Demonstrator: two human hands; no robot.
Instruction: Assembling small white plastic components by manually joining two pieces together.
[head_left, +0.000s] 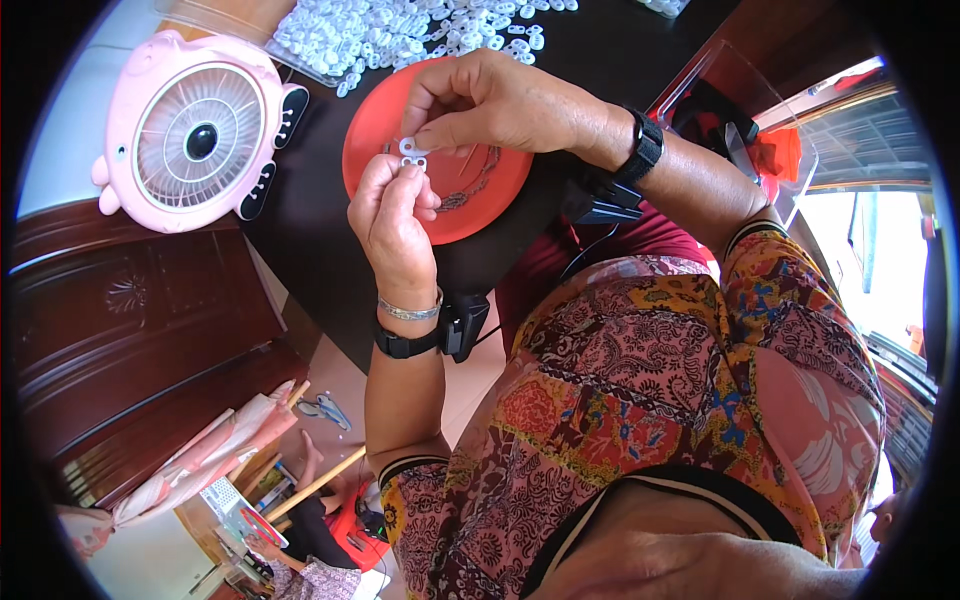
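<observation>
My left hand [393, 215] pinches a small white plastic piece with two round holes [413, 163] between thumb and fingertips. Just above it, the thumb and fingers of my right hand [485, 105] grip another white plastic piece with a hole [408, 147]. The two pieces meet or overlap; whether they are joined, I cannot tell. Both hands are over a round red plate [357, 125]. On the plate lies a curved line of small dark brownish bits [472, 193], too small to name, partly hidden by my hands.
A large heap of similar white plastic pieces [375, 35] spreads over the far side of the dark table [320, 190]. At the left stands a pink animal-shaped fan [200, 140]. A clear plastic container [740, 90] is at the right. Another person [320, 570] sits at the lower left.
</observation>
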